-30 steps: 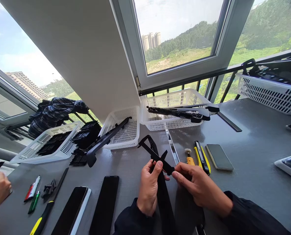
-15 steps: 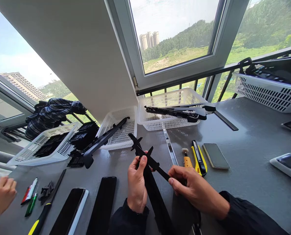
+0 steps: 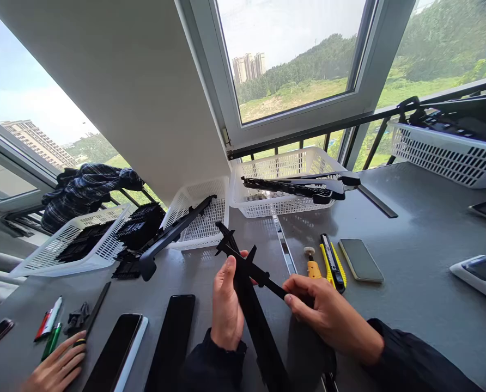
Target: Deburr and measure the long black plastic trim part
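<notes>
A long black plastic strip (image 3: 257,321) runs from the table's front edge up through my left hand (image 3: 228,310). That hand is closed around it, the thumb along its left side and fingertips showing at its right. My right hand (image 3: 328,318) pinches the lower end of a black caliper (image 3: 251,268). The caliper lies slantwise across the strip near its upper end, its jaws pointing up and left. Whether the jaws grip the strip I cannot tell.
Another person's hand (image 3: 61,365) rests by a long file (image 3: 98,310) at lower left. Phones, markers, a yellow utility knife (image 3: 333,264) and an orange-handled tool (image 3: 313,267) lie around. White baskets (image 3: 281,209) with black parts line the back; one strip overhangs.
My left thumb has shifted off the caliper to the strip's left side. The caliper has moved slightly over the strip. The other person's hand has come down onto the file's handle area.
</notes>
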`<state>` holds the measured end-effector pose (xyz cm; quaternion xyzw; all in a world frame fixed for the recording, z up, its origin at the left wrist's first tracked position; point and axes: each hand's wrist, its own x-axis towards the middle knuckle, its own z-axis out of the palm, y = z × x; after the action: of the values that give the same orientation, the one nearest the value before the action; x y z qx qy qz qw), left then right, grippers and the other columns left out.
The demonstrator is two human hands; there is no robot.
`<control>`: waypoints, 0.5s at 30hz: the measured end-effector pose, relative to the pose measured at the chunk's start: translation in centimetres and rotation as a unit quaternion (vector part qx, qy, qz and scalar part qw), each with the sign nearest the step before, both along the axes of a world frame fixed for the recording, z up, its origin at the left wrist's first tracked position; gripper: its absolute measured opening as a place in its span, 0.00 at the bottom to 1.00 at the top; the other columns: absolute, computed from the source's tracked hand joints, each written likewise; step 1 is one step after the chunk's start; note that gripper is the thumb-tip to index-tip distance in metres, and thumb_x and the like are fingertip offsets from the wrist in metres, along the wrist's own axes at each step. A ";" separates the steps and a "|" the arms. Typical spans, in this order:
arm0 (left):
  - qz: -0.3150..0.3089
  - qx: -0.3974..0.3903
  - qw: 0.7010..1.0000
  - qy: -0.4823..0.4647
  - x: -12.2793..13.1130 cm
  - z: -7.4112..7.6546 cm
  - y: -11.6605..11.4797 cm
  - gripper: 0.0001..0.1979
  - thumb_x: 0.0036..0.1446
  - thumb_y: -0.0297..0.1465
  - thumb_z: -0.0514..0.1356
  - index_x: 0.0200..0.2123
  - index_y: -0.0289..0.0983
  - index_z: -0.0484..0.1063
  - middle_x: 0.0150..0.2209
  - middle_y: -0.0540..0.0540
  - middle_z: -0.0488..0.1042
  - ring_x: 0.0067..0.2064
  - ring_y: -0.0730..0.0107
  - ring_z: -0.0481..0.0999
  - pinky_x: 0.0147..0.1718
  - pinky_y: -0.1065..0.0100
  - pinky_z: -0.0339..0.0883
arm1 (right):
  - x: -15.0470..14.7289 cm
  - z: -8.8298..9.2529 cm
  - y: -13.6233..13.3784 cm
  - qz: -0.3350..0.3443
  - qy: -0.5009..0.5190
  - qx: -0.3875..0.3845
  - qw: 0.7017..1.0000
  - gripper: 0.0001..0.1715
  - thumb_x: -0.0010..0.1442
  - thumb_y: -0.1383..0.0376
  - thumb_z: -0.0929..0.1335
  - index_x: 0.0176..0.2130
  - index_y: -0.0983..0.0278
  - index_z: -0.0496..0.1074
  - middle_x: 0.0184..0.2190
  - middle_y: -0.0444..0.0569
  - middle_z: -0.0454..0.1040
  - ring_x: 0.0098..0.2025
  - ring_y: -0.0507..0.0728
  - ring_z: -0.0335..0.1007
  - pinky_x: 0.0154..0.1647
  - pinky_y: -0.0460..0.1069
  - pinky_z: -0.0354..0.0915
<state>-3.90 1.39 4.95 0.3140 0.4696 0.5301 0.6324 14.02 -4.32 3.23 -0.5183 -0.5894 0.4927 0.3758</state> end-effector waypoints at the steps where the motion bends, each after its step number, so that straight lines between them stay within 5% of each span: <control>1: 0.002 0.007 1.000 0.000 0.1 0.1 -0.1 0.27 0.57 0.54 0.69 0.44 0.35 0.82 0.29 0.49 0.76 0.31 0.70 0.74 0.33 0.69 0.71 | 0.0 -0.1 0.0 -0.001 0.001 0.000 1.000 0.16 0.68 0.56 0.66 0.31 0.60 0.66 0.23 0.39 0.62 0.26 0.51 0.56 0.27 0.47 0.53; 6: 0.024 0.021 0.999 -0.004 0.2 0.2 -0.1 0.22 0.51 0.46 0.76 0.42 0.37 0.82 0.28 0.53 0.74 0.29 0.75 0.70 0.31 0.73 0.68 | 0.0 -0.1 0.1 -0.002 -0.004 0.011 1.000 0.20 0.70 0.52 0.65 0.30 0.60 0.68 0.21 0.39 0.62 0.24 0.51 0.56 0.26 0.46 0.53; 10: 0.086 0.029 0.996 -0.011 -0.3 -0.2 0.5 0.19 0.49 0.44 0.77 0.38 0.39 0.80 0.29 0.55 0.74 0.29 0.76 0.72 0.32 0.73 0.68 | 0.0 0.3 0.2 -0.002 -0.021 0.038 0.999 0.12 0.65 0.62 0.65 0.41 0.60 0.78 0.27 0.43 0.74 0.29 0.54 0.67 0.32 0.48 0.62; 15: 0.123 0.035 0.992 0.005 -0.7 -0.3 1.0 0.19 0.48 0.43 0.77 0.37 0.39 0.80 0.34 0.54 0.79 0.35 0.74 0.76 0.37 0.73 0.69 | 0.1 0.4 0.2 0.021 0.015 0.038 0.999 0.27 0.59 0.67 0.63 0.54 0.63 0.80 0.33 0.46 0.82 0.34 0.55 0.74 0.35 0.49 0.66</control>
<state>-4.61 2.41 4.69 0.2782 0.4887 0.6185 0.5489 14.16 -4.17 3.64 -0.4841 -0.6124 0.4854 0.3937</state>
